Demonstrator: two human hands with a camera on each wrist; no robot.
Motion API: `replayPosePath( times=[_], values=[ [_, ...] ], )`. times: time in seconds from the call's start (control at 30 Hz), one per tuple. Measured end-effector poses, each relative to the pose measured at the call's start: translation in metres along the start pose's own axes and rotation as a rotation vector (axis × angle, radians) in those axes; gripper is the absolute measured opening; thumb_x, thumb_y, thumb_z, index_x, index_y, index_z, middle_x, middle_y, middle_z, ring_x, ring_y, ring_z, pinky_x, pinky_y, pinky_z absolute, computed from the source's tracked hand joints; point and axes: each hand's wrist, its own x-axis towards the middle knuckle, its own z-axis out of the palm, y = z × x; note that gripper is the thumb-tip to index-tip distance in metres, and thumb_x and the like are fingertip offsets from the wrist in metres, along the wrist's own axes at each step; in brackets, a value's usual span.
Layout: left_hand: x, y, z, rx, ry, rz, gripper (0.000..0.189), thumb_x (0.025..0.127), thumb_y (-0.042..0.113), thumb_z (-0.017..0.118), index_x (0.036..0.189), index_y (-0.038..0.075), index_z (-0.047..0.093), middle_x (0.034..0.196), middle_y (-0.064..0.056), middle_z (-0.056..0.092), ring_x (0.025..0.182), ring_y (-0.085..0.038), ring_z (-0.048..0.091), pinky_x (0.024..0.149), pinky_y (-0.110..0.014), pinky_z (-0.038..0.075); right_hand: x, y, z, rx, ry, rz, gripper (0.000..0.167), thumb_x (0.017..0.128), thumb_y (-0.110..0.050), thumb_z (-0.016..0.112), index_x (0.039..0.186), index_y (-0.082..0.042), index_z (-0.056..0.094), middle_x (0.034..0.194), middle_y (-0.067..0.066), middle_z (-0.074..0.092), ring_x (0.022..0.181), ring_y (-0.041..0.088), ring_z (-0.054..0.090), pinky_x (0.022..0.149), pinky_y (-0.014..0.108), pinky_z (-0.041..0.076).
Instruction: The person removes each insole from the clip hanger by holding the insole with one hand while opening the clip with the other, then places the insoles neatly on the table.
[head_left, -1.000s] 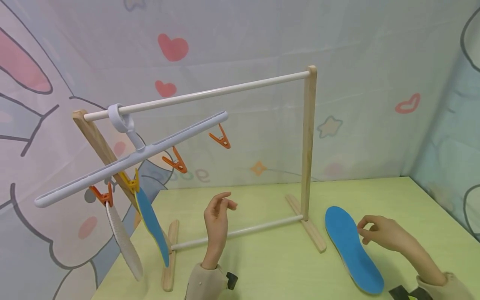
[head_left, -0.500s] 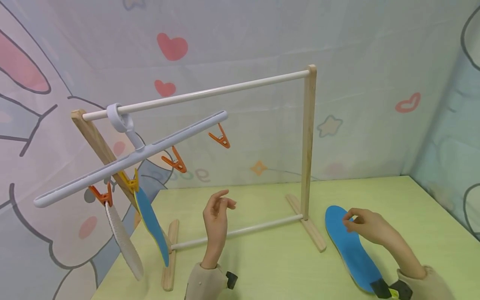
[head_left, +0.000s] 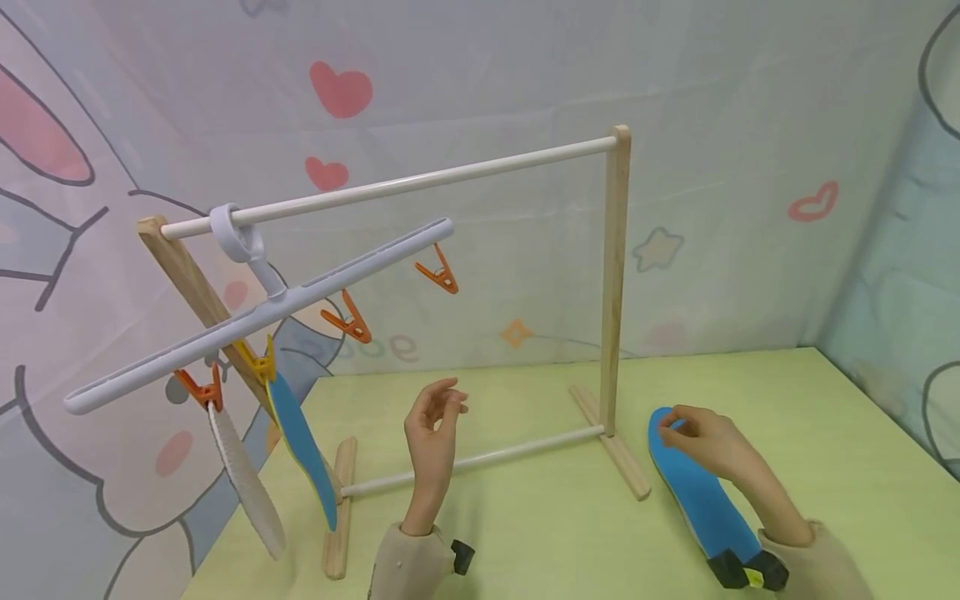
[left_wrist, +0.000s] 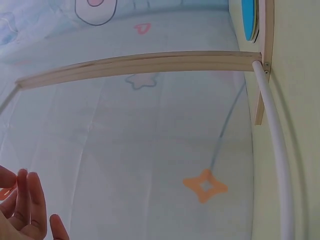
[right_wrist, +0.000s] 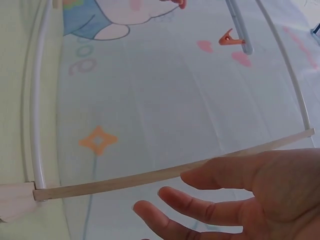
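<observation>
On the table's right side lies a blue insole (head_left: 697, 492). Over its far end is my right hand (head_left: 708, 440), fingers loosely bent; in the right wrist view thumb and fingers are apart with nothing between them. My left hand (head_left: 433, 433) is raised before the rack's lower bar, fingers loosely curled and holding nothing. A pale hanger (head_left: 258, 321) hangs from the rack's top bar. Its yellow clip (head_left: 261, 364) grips a blue insole (head_left: 300, 450), and an orange clip (head_left: 204, 389) grips a white-faced insole (head_left: 243, 479). Two more orange clips (head_left: 349, 321) hold nothing.
The wooden rack (head_left: 615, 283) with white bars stands on the yellow-green table (head_left: 540, 533), its feet (head_left: 339, 508) reaching toward me. A printed cloth (head_left: 480, 275) forms the wall behind, and another cloth side (head_left: 892, 275) rises at the right.
My right hand has moved left and away from me, from beside the insole's edge to over its far end. The left hand stays nearly in place, and the insoles have not moved.
</observation>
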Motion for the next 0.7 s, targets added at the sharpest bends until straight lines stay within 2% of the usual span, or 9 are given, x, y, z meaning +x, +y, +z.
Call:
replayPosePath(
  times=[0.17,0.33,0.53,0.7],
  values=[
    [0.0,0.002,0.0,0.017,0.002,0.031,0.016,0.086,0.007,0.056,0.098,-0.003,0.06,0.084,-0.025,0.06,0.069,-0.003,0.058,0.067,-0.022,0.045,0.002,-0.005,0.005,0.014,0.046,-0.016,0.023,0.089,-0.023,0.052,0.1,-0.003,0.059,0.089,0.011,0.065,0.077,0.019,0.058,0.058,0.028,0.04],
    [0.0,0.006,-0.002,0.025,0.0,0.052,0.016,0.086,0.005,0.056,0.099,-0.004,0.06,0.085,-0.024,0.061,0.071,-0.004,0.059,0.066,-0.022,0.044,0.002,-0.009,0.009,0.023,0.089,-0.023,0.023,0.089,-0.024,0.053,0.1,-0.005,0.059,0.092,0.013,0.066,0.08,0.021,0.06,0.059,0.028,0.041],
    [0.0,0.005,-0.006,0.042,0.012,0.082,0.015,0.086,0.003,0.055,0.097,-0.005,0.06,0.084,-0.025,0.06,0.073,0.0,0.058,0.066,-0.02,0.043,0.003,-0.011,0.014,0.011,0.174,-0.05,0.016,0.087,-0.018,0.055,0.095,-0.006,0.061,0.092,0.014,0.067,0.082,0.026,0.062,0.062,0.031,0.045],
    [0.0,0.001,-0.009,0.054,0.032,0.135,0.014,0.086,0.007,0.055,0.095,-0.001,0.063,0.082,-0.018,0.062,0.073,-0.006,0.058,0.065,-0.022,0.041,0.003,-0.013,0.02,0.015,0.236,-0.072,0.013,0.086,-0.016,0.056,0.092,-0.006,0.062,0.089,0.013,0.067,0.081,0.028,0.063,0.064,0.036,0.048]
  ],
)
